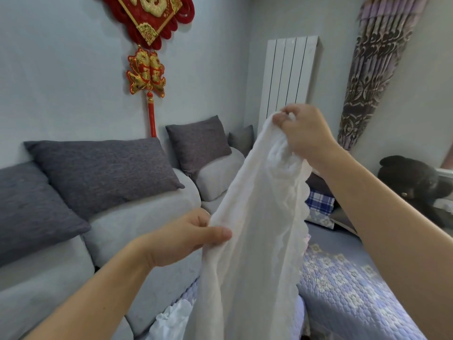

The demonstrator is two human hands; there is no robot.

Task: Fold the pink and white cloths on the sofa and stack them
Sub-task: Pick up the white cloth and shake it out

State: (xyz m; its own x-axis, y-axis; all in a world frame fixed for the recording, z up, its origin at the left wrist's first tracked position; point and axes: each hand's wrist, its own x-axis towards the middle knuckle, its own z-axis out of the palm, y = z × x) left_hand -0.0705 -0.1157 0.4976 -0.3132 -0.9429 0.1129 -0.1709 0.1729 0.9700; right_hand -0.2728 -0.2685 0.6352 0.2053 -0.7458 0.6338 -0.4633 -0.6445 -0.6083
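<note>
1. The left hand (186,238) comes up from the lower left with its forearm slanting toward the middle, thumb laid flat over the fingers, and it pinches the left edge of the white cloth (255,241) about halfway down its length.
2. The white cloth hangs in the air between both hands, above the front of the sofa (137,231). It is bunched at the top and falls in loose folds past the bottom of the view; its right edge is scalloped.
3. The right hand (304,133) is raised higher, wrist bent, with its forearm running down to the right edge of the view. Its fingers are curled tight round the gathered top corner of the cloth.
4. Open room: the quilted blue cover (343,285) on the sofa seat lies bare to the right of the hanging cloth. A second bit of white fabric (171,320) shows at the lower edge, left of the held cloth. I cannot make out a pink cloth from here.
5. Counts: two hands, both gripping; one white cloth held; four dark grey cushions (103,173) along the sofa back; one red hanging ornament (147,69) on the wall; one white radiator (286,79); one patterned curtain (375,69) at the right.
</note>
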